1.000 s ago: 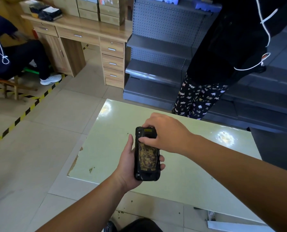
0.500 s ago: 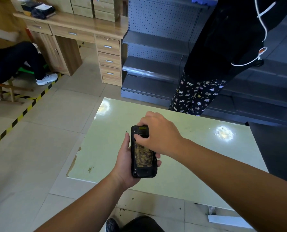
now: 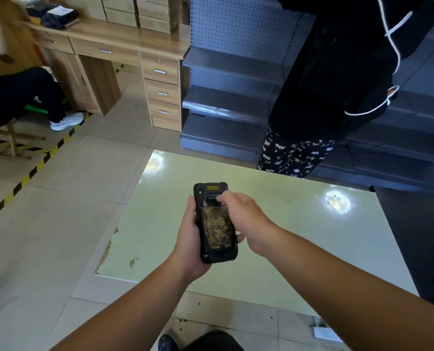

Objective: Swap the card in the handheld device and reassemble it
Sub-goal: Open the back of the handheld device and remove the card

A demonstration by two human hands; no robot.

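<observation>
A black handheld device (image 3: 214,221) is held upright above the pale green table (image 3: 299,236), its back facing me with a worn yellowish patch in the middle. My left hand (image 3: 189,239) wraps around it from the left and below. My right hand (image 3: 243,219) comes in from the right, with its fingertips pinched at the small latch area near the top of the device's back. No card is visible.
A person in dark clothes and patterned trousers (image 3: 294,158) stands at the table's far edge. Grey metal shelving (image 3: 231,102) is behind. A wooden desk with drawers (image 3: 160,82) stands at the back left, where a seated person's leg (image 3: 33,97) shows. Hazard tape (image 3: 31,173) runs across the floor.
My right hand has slid down and to the right off the device's top, uncovering its upper end; its fingertips now sit at the latch area. The left hand keeps its hold.
</observation>
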